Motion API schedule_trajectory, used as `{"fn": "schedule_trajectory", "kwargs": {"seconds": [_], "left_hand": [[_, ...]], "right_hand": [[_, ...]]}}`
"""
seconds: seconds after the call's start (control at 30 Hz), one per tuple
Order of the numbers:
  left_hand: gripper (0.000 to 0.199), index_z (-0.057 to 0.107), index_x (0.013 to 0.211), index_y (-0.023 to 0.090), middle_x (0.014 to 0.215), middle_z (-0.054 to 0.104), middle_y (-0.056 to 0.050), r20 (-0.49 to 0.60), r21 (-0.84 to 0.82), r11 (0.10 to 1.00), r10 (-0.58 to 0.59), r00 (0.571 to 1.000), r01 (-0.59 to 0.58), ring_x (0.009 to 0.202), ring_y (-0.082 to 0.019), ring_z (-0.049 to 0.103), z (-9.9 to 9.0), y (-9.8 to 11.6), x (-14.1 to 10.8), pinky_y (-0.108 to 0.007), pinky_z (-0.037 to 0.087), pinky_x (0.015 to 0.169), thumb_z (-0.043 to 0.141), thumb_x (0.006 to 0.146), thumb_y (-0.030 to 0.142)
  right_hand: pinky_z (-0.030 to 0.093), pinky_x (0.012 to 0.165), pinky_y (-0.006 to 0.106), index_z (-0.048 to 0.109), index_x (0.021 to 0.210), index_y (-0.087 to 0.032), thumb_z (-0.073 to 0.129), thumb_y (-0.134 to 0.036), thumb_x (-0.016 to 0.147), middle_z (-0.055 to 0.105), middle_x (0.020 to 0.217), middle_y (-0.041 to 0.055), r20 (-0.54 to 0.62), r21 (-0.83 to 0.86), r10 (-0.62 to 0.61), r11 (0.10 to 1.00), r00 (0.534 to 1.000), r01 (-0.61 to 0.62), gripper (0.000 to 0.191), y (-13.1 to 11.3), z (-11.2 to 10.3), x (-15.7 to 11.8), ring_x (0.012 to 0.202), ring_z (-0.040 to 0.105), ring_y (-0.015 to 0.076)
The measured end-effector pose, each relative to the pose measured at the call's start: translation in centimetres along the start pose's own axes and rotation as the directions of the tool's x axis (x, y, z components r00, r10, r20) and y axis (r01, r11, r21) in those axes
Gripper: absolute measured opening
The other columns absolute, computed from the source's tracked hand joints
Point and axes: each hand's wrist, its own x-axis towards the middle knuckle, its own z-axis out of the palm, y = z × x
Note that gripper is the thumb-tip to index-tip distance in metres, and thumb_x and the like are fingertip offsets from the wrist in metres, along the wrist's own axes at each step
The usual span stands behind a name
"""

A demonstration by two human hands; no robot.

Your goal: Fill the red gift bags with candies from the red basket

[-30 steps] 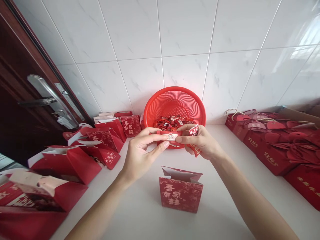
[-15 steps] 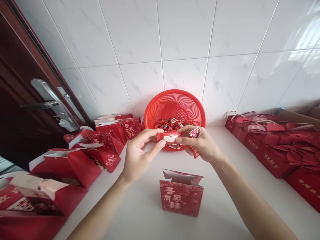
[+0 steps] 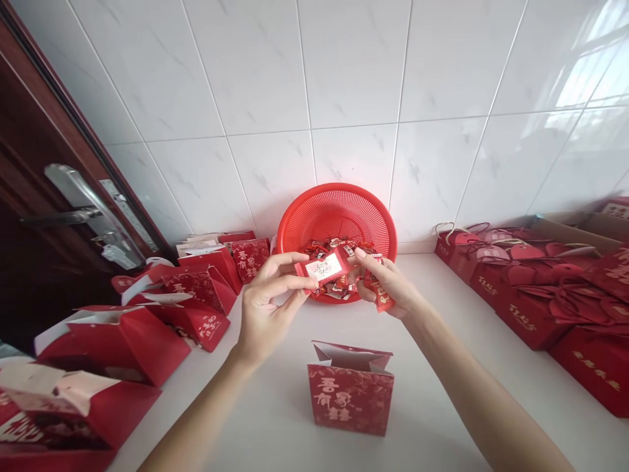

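Observation:
Between finger and thumb, my left hand (image 3: 275, 298) pinches one end of a red-and-white wrapped candy (image 3: 324, 268). The fingertips of my right hand (image 3: 388, 282) are at the candy's other end, and a red packet (image 3: 378, 292) is held in its curled fingers. Behind both hands a red plastic basket (image 3: 339, 190) leans against the wall, with many wrapped candies (image 3: 344, 246) in its lower part, partly hidden by the hands. Nearer to me, below the hands, a red paper bag (image 3: 350, 401) stands upright with its top open.
Several red paper bags (image 3: 142, 341) line the left side of the white table (image 3: 275, 419). Red gift boxes with cord handles (image 3: 525, 308) are packed along the right, beside a cardboard box (image 3: 565, 229). A dark door with a metal handle (image 3: 83, 196) is at the left.
The candy between my hands is now tilted, with its white label turned more towards me. My right fingers have shifted at its right end. The whole view has moved slightly.

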Motion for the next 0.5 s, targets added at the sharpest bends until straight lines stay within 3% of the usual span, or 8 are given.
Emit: {"fn": "schedule_trajectory", "kwargs": {"seconds": [0.1, 0.27, 0.33, 0.4, 0.5], "left_hand": [[0.015, 0.08, 0.084, 0.028, 0.111, 0.072, -0.004, 0.031, -0.001, 1.0, 0.012, 0.999, -0.012, 0.099, -0.019, 0.07, 0.2, -0.3, -0.1, -0.03, 0.061, 0.081, 0.07, 0.091, 0.02], [0.016, 0.082, 0.085, 0.026, 0.106, 0.073, -0.005, 0.123, -0.028, 1.0, -0.005, 0.992, 0.008, 0.093, -0.018, 0.072, 1.0, -0.6, -0.3, -0.029, 0.061, 0.083, 0.068, 0.091, 0.022], [0.016, 0.082, 0.09, 0.027, 0.11, 0.073, -0.006, 0.177, -0.048, 0.998, -0.021, 0.984, 0.03, 0.096, -0.018, 0.072, 1.2, -0.6, -0.2, -0.029, 0.06, 0.085, 0.067, 0.092, 0.023], [0.016, 0.082, 0.097, 0.027, 0.114, 0.072, -0.008, 0.198, -0.075, 0.994, -0.058, 0.979, 0.074, 0.103, -0.02, 0.071, 1.4, -1.1, 0.1, -0.031, 0.06, 0.089, 0.066, 0.093, 0.025], [0.018, 0.08, 0.101, 0.023, 0.113, 0.073, -0.009, 0.174, -0.084, 0.984, -0.14, 0.975, 0.157, 0.105, -0.021, 0.071, 1.3, -3.1, 0.7, -0.033, 0.059, 0.091, 0.066, 0.091, 0.028]], "right_hand": [[0.026, 0.037, 0.022, 0.069, 0.077, -0.013, 0.084, -0.058, 0.071, 0.07, 0.068, 0.0035, 0.104, -0.005, 0.019, 1.0, 0.994, -0.019, 0.047, 0.1, -0.1, 0.0, 0.036, 0.04, 0.0034], [0.028, 0.038, 0.021, 0.071, 0.084, -0.015, 0.082, -0.054, 0.075, 0.066, 0.065, -0.0002, 0.245, -0.028, -0.033, 0.999, 0.969, 0.041, 0.042, -0.1, 0.5, -0.6, 0.037, 0.039, 0.0035], [0.03, 0.039, 0.021, 0.072, 0.087, -0.015, 0.086, -0.047, 0.072, 0.064, 0.061, -0.0019, 0.201, -0.048, -0.076, 0.995, 0.977, 0.088, 0.038, -0.3, 0.6, -0.8, 0.037, 0.04, 0.0044], [0.029, 0.038, 0.022, 0.073, 0.085, -0.015, 0.088, -0.041, 0.068, 0.06, 0.056, -0.0033, 0.065, -0.046, -0.143, 0.988, 0.988, 0.146, 0.035, -0.8, 0.5, -0.8, 0.038, 0.04, 0.0054], [0.027, 0.037, 0.022, 0.07, 0.076, -0.014, 0.089, -0.04, 0.063, 0.055, 0.053, -0.0037, -0.159, -0.005, -0.213, 0.977, 0.964, 0.215, 0.034, -2.0, -0.1, -0.8, 0.038, 0.038, 0.0055]]}}
